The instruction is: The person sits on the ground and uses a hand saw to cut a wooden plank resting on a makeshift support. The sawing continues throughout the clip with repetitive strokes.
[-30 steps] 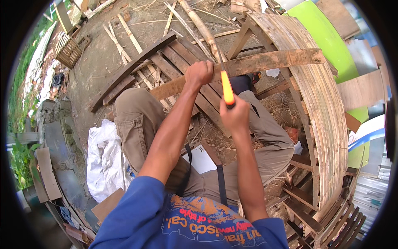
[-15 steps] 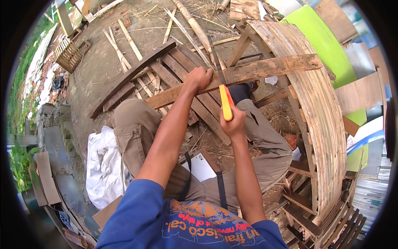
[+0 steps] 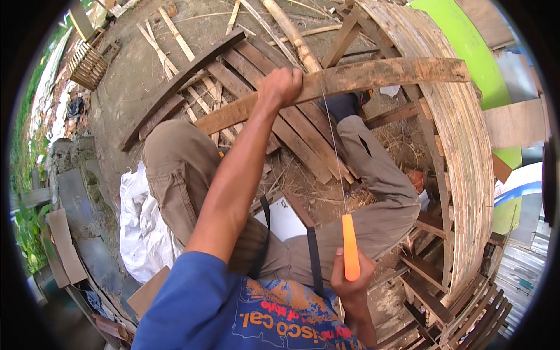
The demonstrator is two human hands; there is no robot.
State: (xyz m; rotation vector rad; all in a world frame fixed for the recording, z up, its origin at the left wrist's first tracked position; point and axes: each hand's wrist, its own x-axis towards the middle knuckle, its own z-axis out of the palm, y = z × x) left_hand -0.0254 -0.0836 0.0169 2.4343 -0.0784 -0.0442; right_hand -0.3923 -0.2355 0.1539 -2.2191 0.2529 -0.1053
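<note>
A long brown wooden plank [image 3: 373,76] lies crosswise in front of me, its right end over a slatted bamboo bench. My left hand [image 3: 281,87] is closed over the plank's top, left of the saw line. Close to my body, my right hand [image 3: 353,273] grips the orange handle of a handsaw [image 3: 350,245]. The thin blade, seen nearly edge-on, runs up from the handle to the plank just right of my left hand. How deep the blade sits in the wood I cannot tell.
Beneath the plank lies a slatted wooden frame [image 3: 233,70]. The bamboo bench [image 3: 449,134] stands to the right. A white sack [image 3: 143,227] rests by my left leg, beside a concrete block wall [image 3: 87,216]. Bamboo poles [image 3: 291,32] lie on the ground ahead.
My right hand has drawn the saw back toward my body, down and slightly right. My left hand still presses on the plank, which appears slightly higher in view.
</note>
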